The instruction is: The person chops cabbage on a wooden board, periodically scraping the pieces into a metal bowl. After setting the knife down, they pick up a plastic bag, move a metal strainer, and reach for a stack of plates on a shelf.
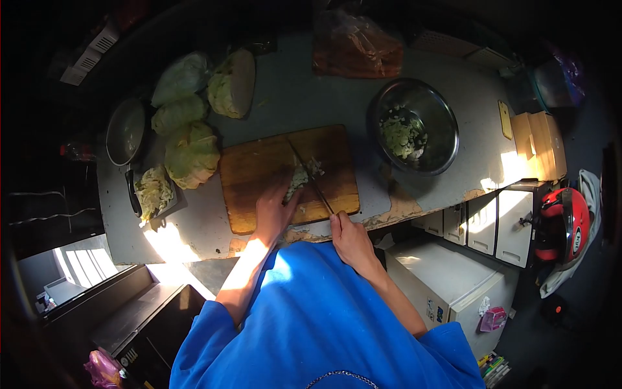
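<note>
In the head view my right hand [351, 238] is closed round the handle of a long kitchen knife [313, 183]. Its blade lies across a wooden cutting board [249, 185], pointing away from me. Left of the blade, my left hand [275, 209] is curled over a small pile of chopped cabbage [300, 176] and presses on it; its fingertips are partly in shadow. More cut cabbage pieces [403, 135] lie in a steel bowl [447, 154] to the right of the board.
Whole cabbages [192, 154] and a cut half cabbage [232, 84] stand left of and behind the board. A pan [126, 133] and cabbage leaves [154, 191] lie farther left. A plastic bag with orange contents [359, 55] is at the back, a phone [505, 120] and cardboard box [540, 146] at right.
</note>
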The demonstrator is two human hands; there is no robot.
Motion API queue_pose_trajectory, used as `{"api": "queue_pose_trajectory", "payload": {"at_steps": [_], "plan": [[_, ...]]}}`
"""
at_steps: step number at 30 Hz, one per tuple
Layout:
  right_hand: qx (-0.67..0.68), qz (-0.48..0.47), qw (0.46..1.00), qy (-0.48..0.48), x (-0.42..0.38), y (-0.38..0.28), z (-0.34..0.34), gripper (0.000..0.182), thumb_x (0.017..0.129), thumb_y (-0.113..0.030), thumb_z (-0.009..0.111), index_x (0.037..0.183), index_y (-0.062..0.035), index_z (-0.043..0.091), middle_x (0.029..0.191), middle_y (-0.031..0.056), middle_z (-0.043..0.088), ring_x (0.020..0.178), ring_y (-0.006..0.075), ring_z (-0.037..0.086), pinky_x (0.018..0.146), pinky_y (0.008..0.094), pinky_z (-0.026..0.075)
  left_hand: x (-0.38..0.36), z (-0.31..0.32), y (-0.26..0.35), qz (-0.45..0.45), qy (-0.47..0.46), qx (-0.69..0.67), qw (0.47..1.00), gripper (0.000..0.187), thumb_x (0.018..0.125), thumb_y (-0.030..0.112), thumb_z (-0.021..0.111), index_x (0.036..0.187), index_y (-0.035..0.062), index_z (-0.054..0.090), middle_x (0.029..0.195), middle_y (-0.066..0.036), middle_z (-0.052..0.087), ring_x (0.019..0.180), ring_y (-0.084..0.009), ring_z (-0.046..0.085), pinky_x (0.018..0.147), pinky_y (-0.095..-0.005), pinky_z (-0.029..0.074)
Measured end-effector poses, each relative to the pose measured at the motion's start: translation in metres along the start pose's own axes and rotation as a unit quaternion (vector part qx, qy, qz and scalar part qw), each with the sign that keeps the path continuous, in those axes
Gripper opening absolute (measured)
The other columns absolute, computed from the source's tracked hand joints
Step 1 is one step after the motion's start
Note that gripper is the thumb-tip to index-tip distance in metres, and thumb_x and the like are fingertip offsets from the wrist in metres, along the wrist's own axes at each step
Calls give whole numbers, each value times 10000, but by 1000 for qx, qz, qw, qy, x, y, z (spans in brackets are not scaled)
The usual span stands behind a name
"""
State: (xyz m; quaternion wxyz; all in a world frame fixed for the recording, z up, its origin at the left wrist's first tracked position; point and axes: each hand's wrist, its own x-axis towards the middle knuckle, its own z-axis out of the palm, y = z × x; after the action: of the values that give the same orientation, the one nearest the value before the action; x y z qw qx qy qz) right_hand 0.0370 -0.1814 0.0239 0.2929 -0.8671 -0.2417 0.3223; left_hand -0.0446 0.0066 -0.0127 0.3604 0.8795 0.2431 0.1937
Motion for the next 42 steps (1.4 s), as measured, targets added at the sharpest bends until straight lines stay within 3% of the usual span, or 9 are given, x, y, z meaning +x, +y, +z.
{"api": "queue_pose_trajectory", "payload": {"at_steps": [1,7,11,14,23,26,29,35,42], "plan": [[-21,8,1000,-3,-1,-1,1,371,1081,-289,427,918,27,534,701,294,601,730,517,600,651,565,448,-5,1,-4,-47,-42,5,998,352,926,127,685,1260,18,662,1275,-216,652,1187,-389,625,967,-432,537],[35,-8,999,4,-1,6,-5,342,1082,-291,427,956,10,527,715,291,604,743,514,606,648,556,446,1,7,-14,37,-25,19,999,370,926,139,689,1270,10,652,1272,-224,652,1177,-392,629,954,-433,543],[30,-4,1000,6,-7,0,-13,324,1082,-292,428,978,-3,530,717,286,605,743,513,609,643,550,448,6,0,0,-4,-41,-24,999,366,926,135,687,1267,7,652,1288,-221,644,1181,-403,622,971,-438,536],[41,-14,999,16,-9,1,-9,317,1080,-292,431,994,-7,539,716,282,611,738,513,609,643,554,455,7,5,2,56,28,6,998,367,926,139,688,1268,11,653,1290,-225,642,1186,-409,619,989,-441,528],[-2,-1,1000,11,-5,9,0,338,1079,-313,428,1015,-5,553,730,290,623,748,531,606,664,568,462,10,-1,3,6,-32,-26,999,367,911,159,714,1249,21,670,1296,-216,644,1214,-397,609,1016,-440,512],[63,2,998,-1,-7,11,-6,344,1079,-311,434,998,-1,557,752,285,627,773,518,609,679,539,468,-2,-13,3,30,32,10,999,363,911,164,713,1243,23,673,1293,-213,647,1218,-393,607,1012,-437,514],[77,-6,997,19,-11,10,-5,341,1079,-309,433,994,-3,558,750,276,627,771,512,611,683,536,474,-17,-12,-2,-36,-4,17,999,353,909,135,708,1240,20,673,1297,-211,646,1231,-391,599,1018,-437,509],[6,-6,1000,13,-8,0,-3,364,1068,-334,443,989,2,558,685,301,626,726,544,614,669,608,477,-12,15,-17,55,7,19,998,326,915,41,658,1240,27,672,1296,-217,642,1240,-394,592,1005,-439,520],[8,-3,1000,29,-12,-2,-8,346,1059,-329,477,965,-5,554,686,280,612,736,512,610,655,569,454,0,-9,0,55,39,-25,997,340,899,94,715,1232,27,691,1277,-202,668,1181,-370,650,981,-406,529]]}}
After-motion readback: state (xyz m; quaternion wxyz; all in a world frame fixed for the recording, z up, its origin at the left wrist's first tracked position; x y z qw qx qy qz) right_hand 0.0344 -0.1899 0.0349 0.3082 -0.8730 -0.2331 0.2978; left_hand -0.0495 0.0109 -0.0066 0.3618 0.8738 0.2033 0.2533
